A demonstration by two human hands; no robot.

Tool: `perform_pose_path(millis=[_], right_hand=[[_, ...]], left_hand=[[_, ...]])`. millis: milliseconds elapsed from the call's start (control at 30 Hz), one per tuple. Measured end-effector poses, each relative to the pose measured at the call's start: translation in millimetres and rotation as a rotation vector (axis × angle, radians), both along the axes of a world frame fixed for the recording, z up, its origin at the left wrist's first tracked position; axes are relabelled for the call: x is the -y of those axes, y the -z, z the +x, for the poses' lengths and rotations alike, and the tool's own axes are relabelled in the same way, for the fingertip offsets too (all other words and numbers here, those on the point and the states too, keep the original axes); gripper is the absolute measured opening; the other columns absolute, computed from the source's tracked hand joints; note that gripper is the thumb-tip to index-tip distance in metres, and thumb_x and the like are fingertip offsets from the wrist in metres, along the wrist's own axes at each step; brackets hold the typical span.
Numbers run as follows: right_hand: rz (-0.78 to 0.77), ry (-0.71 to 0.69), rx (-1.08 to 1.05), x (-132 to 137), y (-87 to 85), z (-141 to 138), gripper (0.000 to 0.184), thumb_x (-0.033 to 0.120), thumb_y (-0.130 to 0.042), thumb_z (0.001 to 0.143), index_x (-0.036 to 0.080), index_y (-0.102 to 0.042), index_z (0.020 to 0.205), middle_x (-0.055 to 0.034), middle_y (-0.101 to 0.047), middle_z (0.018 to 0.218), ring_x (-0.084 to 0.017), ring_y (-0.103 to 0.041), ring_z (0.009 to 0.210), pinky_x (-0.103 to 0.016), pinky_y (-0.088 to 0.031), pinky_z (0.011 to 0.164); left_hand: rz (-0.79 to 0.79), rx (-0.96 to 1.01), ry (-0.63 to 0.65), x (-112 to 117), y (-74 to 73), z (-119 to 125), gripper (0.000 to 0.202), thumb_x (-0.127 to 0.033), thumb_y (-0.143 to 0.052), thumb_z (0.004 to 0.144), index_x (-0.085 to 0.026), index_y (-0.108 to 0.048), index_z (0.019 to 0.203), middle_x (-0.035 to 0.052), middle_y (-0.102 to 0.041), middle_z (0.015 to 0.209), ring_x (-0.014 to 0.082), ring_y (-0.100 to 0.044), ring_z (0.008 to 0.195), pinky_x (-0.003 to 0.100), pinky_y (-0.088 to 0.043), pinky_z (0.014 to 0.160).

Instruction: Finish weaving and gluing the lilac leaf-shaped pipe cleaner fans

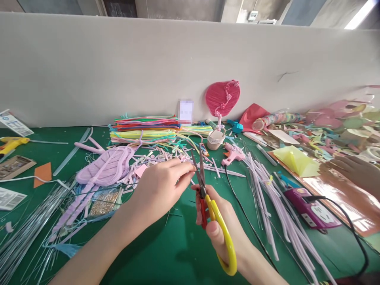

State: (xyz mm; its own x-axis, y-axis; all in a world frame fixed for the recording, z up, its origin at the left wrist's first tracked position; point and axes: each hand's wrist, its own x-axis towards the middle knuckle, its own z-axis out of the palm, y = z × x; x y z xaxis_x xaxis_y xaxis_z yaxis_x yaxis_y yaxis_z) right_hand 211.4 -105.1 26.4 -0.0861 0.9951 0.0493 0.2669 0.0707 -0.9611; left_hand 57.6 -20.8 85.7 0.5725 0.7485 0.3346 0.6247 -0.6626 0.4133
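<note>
My right hand point(221, 221) grips a pair of scissors point(220, 225) with yellow and red handles, its blades pointing up and slightly parted. Close to the blades, my left hand point(166, 184) is closed in a pinch, fingertips almost at the cutting edge. Whatever it pinches is too small to make out. Behind the hands lie cut lilac pipe cleaner pieces point(154, 156). A lilac fan shape of pipe cleaners point(103, 164) rests left of my left hand. The pink glue gun point(233, 154) lies beyond my right hand.
Bundled colored pipe cleaners point(142, 136) lie by the grey partition point(118, 71). A pink round fan point(222, 99) stands in a small cup point(215, 139). Metal wires point(32, 233) lie left; lilac stems point(276, 209) and a purple power strip point(311, 209) right. Another person's hand point(350, 170) reaches in.
</note>
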Motion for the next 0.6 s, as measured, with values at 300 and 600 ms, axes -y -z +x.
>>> perform_pose_path(millis=[300,600], right_hand=[[-0.024,0.012,-0.017,-1.5,4.7,-0.1,0.076,0.089,-0.033,0.069,0.022,-0.047,0.099,0.0010,-0.052,0.067,-0.015,-0.046,0.054,-0.026,-0.037,0.048],[-0.060,0.012,0.082,-6.7,0.2,-1.1,0.076,0.089,-0.023,0.072,0.021,-0.048,0.095,0.0008,-0.054,0.061,-0.017,-0.051,0.050,-0.028,-0.041,0.049]], left_hand=[[0.033,-0.082,-0.018,2.5,2.0,3.8,0.022,-0.022,-0.048,0.092,-0.022,-0.069,0.087,0.0001,-0.068,0.075,0.0139,-0.062,0.065,0.023,-0.041,0.056],[0.038,-0.205,-0.035,3.6,5.7,3.7,0.022,-0.021,-0.048,0.091,-0.024,-0.069,0.090,0.0004,-0.068,0.078,0.0143,-0.062,0.063,0.024,-0.036,0.053]])
